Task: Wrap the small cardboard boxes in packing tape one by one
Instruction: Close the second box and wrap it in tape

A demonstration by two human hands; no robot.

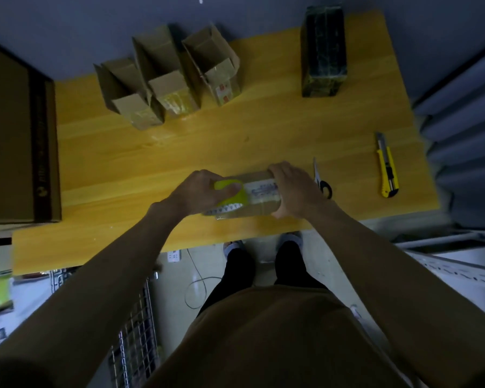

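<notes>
The brown box (247, 197) wears a printed tape band; left hand (199, 191) fingers clamp the tape roll (231, 193), right hand (291, 186) fingers grip the box's end, on a yellow worktop (179, 152) by a blue wall.

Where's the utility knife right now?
In the head view the yellow utility knife lies on the wooden table near its right edge, untouched, just right of the scissors and the right hand.

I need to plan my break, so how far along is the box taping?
Done: nothing clearly; the dark parcel may be wrapped. In hand: the left hand runs the tape roll over a box held by the right hand. Left: three open boxes on the table.
</notes>
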